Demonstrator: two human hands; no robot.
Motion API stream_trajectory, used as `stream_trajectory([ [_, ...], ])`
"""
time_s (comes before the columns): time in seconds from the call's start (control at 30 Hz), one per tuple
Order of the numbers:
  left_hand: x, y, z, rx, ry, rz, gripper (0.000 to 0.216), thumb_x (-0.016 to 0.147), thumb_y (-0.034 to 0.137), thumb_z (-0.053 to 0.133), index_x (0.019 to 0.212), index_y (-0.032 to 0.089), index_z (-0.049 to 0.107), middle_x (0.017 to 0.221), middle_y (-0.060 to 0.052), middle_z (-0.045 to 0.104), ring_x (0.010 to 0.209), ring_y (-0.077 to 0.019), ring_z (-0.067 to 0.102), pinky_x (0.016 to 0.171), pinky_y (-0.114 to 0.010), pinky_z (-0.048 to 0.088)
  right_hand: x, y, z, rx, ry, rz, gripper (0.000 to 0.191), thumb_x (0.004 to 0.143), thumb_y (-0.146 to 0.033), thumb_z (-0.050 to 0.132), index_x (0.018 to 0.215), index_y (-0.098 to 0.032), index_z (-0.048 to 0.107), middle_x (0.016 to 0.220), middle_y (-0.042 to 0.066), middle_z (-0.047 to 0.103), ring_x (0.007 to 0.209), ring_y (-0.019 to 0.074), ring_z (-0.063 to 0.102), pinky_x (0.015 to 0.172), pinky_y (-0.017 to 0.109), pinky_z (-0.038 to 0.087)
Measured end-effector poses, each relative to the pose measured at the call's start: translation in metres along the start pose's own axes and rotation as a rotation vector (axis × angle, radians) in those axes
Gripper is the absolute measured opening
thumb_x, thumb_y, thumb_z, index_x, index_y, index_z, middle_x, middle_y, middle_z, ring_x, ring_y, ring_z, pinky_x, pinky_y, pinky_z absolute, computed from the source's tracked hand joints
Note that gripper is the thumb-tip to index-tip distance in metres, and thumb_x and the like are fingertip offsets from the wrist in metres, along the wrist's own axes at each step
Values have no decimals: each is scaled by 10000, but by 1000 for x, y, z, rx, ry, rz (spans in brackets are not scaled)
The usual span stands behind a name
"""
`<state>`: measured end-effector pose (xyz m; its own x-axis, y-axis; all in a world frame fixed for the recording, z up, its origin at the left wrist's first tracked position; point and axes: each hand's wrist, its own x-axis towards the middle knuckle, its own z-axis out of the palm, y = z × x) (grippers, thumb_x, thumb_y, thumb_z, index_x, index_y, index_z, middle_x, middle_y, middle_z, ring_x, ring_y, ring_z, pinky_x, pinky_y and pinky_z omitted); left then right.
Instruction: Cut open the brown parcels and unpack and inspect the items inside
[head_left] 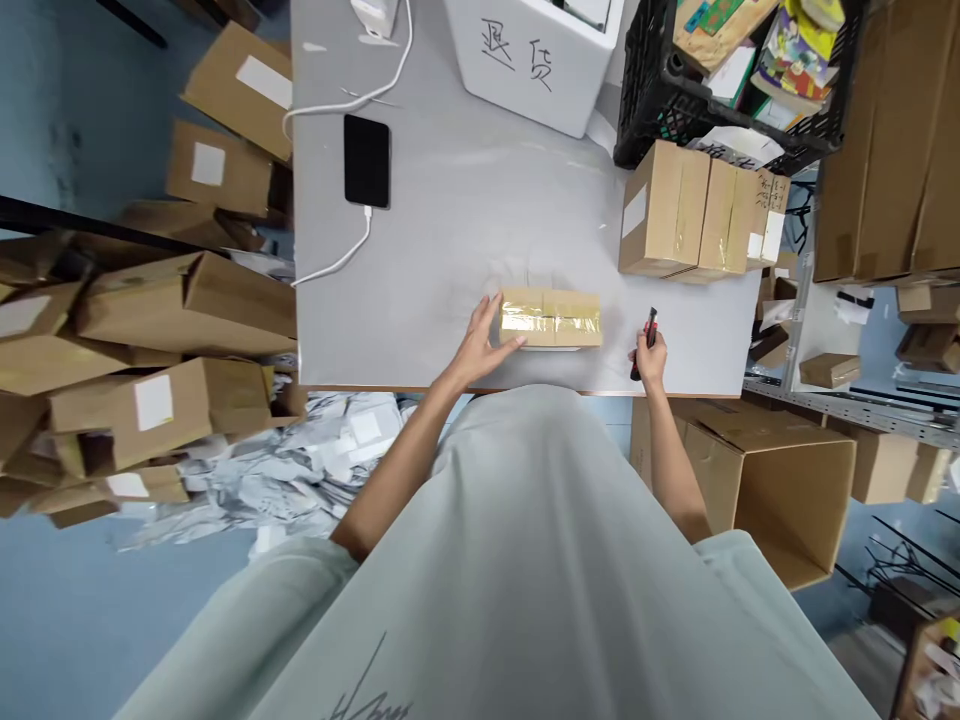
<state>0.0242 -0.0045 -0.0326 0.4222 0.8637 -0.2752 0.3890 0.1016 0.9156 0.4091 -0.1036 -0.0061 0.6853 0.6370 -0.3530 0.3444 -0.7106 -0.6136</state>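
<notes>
A small cardboard box, sealed with shiny clear tape, lies on the grey table close to its front edge. My left hand grips the box's left end, thumb at the near side and fingers at the far left corner. To the right of the box, my right hand is closed around a black and red utility knife. The knife is held apart from the box, pointing away from me. Whether its blade is out is too small to tell.
Cardboard boxes stand in a row at the table's right, before a black crate. A white bin is at the back. A phone with a white cable lies left. A large open carton sits below right.
</notes>
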Motion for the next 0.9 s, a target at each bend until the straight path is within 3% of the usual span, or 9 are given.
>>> stream_trajectory([
  [0.17,21,-5,2,1,-74,38,1213,851,861,783,1809,307,285,1906,-192,129,1775,-459,64,1394,-675,213,-29,-70,5,-187,-152,-305,507,1148,-658,353,1171,-219,604,845,20,733,587,157,683,615,244,515],
  [0.33,21,-20,7,-81,-177,102,1217,863,822,795,1819,295,256,1902,-189,138,1778,-451,62,1400,-668,214,-65,-136,6,-705,-274,-590,462,1221,-526,324,1313,-203,640,1071,118,824,927,269,789,775,294,489],
  [0.5,11,-30,19,-118,-129,136,1147,857,733,857,1789,303,345,1901,-176,136,1772,-437,136,1404,-631,253,-106,-190,34,-1168,-582,-741,476,1243,-477,279,1437,-203,616,1380,155,779,1164,280,772,823,302,487],
  [0.63,10,-33,22,-145,-123,167,1132,849,715,872,1776,299,373,1896,-177,153,1758,-442,200,1402,-627,267,-123,-214,54,-1398,-736,-788,543,1238,-485,214,1488,-166,575,1412,219,747,1215,310,764,867,344,532],
  [0.9,14,-31,21,-161,-140,170,1112,837,631,914,1766,309,393,1895,-162,155,1754,-428,219,1408,-602,271,-126,-222,65,-1502,-776,-772,493,1233,-416,240,1491,-133,549,1412,247,736,1223,346,783,904,402,588],
])
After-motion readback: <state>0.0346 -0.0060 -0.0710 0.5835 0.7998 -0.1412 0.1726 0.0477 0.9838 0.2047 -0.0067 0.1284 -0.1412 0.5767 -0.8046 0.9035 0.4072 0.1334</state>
